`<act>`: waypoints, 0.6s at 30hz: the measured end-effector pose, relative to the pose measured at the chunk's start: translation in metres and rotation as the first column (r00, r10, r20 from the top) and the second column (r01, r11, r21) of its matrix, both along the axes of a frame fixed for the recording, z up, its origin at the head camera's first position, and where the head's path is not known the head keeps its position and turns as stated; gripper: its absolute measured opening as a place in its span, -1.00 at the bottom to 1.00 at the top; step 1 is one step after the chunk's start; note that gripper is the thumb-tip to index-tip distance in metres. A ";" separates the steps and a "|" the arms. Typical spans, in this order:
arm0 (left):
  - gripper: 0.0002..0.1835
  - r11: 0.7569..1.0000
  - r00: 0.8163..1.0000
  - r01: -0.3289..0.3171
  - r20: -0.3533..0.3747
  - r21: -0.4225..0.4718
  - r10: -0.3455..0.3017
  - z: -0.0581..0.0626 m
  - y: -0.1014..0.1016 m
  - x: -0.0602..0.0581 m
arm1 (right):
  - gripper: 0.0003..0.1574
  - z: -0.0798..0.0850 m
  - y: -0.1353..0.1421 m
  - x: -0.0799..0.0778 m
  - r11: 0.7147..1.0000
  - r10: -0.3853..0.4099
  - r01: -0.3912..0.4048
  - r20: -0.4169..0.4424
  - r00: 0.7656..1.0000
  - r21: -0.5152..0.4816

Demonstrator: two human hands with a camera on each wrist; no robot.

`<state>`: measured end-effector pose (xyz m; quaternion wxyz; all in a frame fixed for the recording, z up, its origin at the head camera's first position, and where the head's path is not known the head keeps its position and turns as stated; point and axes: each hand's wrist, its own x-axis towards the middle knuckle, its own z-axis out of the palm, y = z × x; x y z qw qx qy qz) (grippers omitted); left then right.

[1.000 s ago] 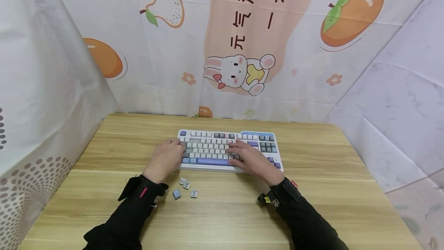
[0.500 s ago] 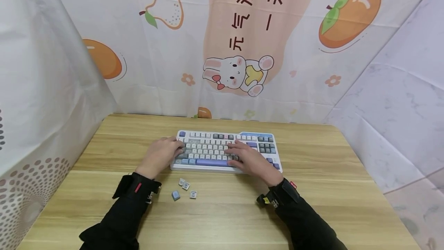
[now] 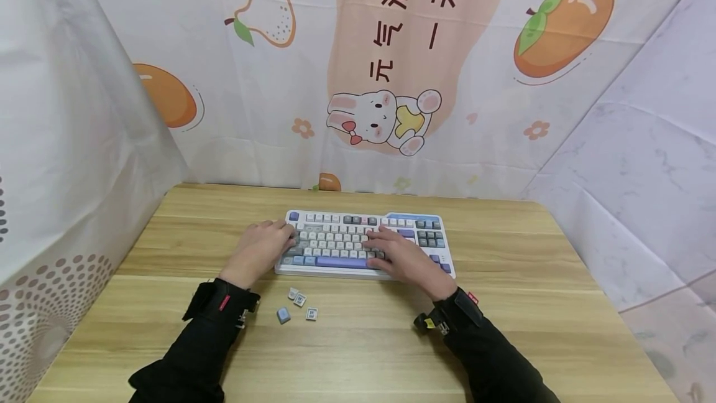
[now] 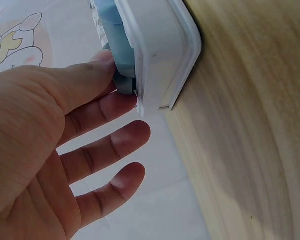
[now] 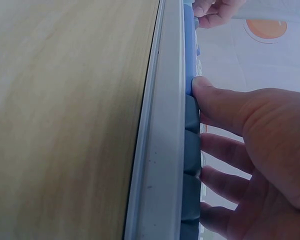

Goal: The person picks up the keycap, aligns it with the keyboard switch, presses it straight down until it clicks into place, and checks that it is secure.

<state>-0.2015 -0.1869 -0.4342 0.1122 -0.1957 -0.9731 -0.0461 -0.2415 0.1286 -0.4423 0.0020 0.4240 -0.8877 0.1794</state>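
Note:
A white keyboard point(image 3: 335, 245) with white, grey and blue keycaps lies on the wooden table. At its left edge my left hand point(image 3: 254, 250) pinches a dark grey keycap point(image 4: 123, 85) between thumb and index finger, while the other fingers extend past the keyboard's side. My right hand point(image 3: 411, 260) rests on the right part of the keys with its fingers spread. In the right wrist view, the right thumb touches the end of the long blue space bar point(image 5: 189, 55). Below the keyboard lie several loose keycaps, including a blue one point(image 3: 283, 315) and an upturned white one point(image 3: 311, 314).
The wooden table point(image 3: 358, 359) reaches back to a white cloth point(image 3: 252, 111) printed with fruit and a rabbit. More pale cloth hangs on the left and right sides. Black sleeves with wrist straps cover both forearms.
My left hand has shifted slightly left, uncovering the keyboard's lower left corner, and has then stayed nearly still. The right hand and the loose keycaps keep their places.

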 end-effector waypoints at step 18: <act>-0.86 0.994 0.996 0.080 -0.043 0.080 -0.077 0.001 -0.001 -0.001 | -0.52 0.000 0.000 0.000 1.000 -0.012 0.012 0.006 1.000 0.010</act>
